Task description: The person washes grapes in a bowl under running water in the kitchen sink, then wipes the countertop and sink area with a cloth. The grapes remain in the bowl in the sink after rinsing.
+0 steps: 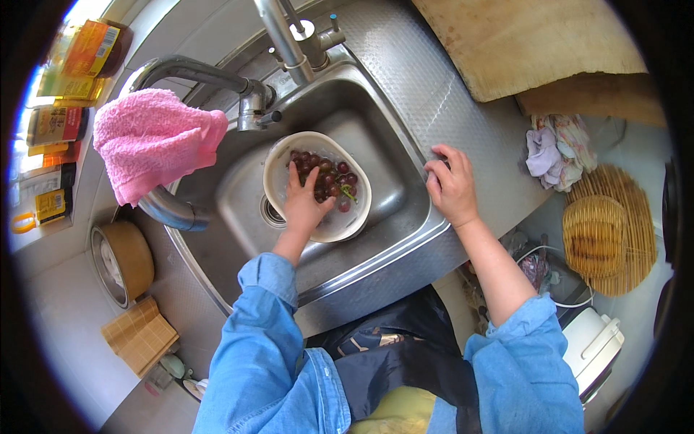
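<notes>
A white oval bowl sits in the stainless steel sink. Inside it lies a bunch of dark red grapes with a green stem, in what looks like water. My left hand reaches over the bowl's near side, fingers spread and tips at the grapes; it grips none that I can see. My right hand is at the sink's right rim, its fingers loosely bent and apart, with nothing visible in them. Whether it touches the rim is unclear. The sink drain shows left of the bowl.
A pink towel hangs over a curved metal pipe left of the sink. Beside it is a chrome faucet; a second tap stands behind. A wooden board and cloths lie right. A round pot stands left.
</notes>
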The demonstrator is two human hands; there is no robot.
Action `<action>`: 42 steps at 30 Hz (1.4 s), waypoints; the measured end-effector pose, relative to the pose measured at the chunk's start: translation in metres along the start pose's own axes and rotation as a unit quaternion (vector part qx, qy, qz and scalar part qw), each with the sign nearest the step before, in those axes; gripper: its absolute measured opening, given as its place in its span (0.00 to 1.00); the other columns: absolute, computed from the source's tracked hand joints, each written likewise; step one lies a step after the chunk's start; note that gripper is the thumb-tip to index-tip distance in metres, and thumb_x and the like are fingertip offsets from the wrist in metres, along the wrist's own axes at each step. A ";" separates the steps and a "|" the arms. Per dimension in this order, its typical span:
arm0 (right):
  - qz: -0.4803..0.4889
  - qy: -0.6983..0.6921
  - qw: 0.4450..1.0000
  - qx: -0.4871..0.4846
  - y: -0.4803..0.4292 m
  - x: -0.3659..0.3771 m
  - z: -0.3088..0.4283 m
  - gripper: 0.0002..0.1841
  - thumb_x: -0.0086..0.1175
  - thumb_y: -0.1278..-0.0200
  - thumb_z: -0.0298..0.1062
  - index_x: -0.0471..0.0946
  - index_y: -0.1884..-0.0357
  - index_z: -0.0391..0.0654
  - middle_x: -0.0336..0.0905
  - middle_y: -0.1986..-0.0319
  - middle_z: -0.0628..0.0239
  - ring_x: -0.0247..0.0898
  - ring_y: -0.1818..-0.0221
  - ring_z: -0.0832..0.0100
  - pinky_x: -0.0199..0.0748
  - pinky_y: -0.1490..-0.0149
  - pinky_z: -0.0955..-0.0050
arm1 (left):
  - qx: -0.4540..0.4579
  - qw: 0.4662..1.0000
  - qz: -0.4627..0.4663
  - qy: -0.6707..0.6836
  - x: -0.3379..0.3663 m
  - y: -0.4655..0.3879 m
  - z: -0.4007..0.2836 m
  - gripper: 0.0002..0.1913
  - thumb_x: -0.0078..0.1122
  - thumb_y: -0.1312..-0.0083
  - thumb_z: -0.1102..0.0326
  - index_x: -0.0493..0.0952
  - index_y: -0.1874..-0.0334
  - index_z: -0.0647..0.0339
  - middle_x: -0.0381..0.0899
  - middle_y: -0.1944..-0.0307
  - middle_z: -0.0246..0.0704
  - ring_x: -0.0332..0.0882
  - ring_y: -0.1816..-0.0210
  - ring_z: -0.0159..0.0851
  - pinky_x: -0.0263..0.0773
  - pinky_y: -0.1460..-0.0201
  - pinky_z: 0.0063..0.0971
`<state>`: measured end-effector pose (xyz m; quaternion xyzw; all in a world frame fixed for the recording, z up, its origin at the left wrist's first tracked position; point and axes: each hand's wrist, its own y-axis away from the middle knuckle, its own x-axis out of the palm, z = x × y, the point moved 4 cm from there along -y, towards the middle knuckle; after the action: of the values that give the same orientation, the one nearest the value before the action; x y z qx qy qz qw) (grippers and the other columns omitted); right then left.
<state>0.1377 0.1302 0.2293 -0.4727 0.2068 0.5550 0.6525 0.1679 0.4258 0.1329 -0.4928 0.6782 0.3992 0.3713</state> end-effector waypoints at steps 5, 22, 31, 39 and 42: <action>0.004 -0.002 1.000 0.001 0.001 0.003 -0.003 0.11 0.58 0.55 0.21 0.77 0.66 0.44 0.71 0.51 0.60 0.70 0.49 0.55 0.68 0.46 0.60 | 0.066 0.991 0.093 -0.070 -0.010 -0.028 -0.002 0.44 0.77 0.57 0.53 0.70 0.33 0.47 0.51 0.25 0.46 0.48 0.26 0.56 0.48 0.29 0.58; 0.003 -0.008 1.000 0.003 -0.001 0.001 -0.001 0.11 0.58 0.56 0.22 0.77 0.67 0.45 0.72 0.51 0.60 0.70 0.49 0.56 0.68 0.46 0.59 | 0.225 0.957 0.075 -0.167 0.033 -0.013 -0.010 0.32 0.64 0.46 0.44 0.73 0.37 0.42 0.76 0.44 0.32 0.60 0.32 0.46 0.34 0.29 0.69; -0.001 -0.015 1.000 0.001 -0.003 -0.001 0.001 0.10 0.57 0.54 0.20 0.76 0.67 0.43 0.72 0.52 0.57 0.70 0.52 0.54 0.70 0.47 0.60 | 0.291 0.935 0.188 -0.077 0.017 -0.016 0.003 0.25 0.68 0.49 0.65 0.80 0.45 0.36 0.79 0.48 0.26 0.63 0.34 0.44 0.44 0.25 0.54; 0.002 -0.015 1.000 0.007 -0.001 0.002 -0.003 0.12 0.58 0.56 0.21 0.77 0.66 0.44 0.72 0.51 0.59 0.70 0.49 0.55 0.68 0.46 0.59 | 0.321 0.926 0.193 -0.037 0.027 -0.029 0.007 0.19 0.68 0.52 0.68 0.85 0.56 0.38 0.80 0.57 0.25 0.68 0.41 0.43 0.50 0.27 0.50; 0.003 -0.013 1.000 0.006 -0.002 0.001 -0.002 0.12 0.58 0.56 0.21 0.77 0.66 0.44 0.72 0.51 0.59 0.70 0.49 0.55 0.68 0.46 0.59 | 0.341 0.912 0.224 -0.038 0.026 -0.036 0.009 0.18 0.69 0.52 0.68 0.85 0.57 0.39 0.79 0.58 0.25 0.69 0.44 0.42 0.54 0.30 0.48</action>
<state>0.1402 0.1292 0.2278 -0.4606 0.2031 0.5620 0.6563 0.1969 0.4172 0.0993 -0.1566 0.8510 0.2347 0.4430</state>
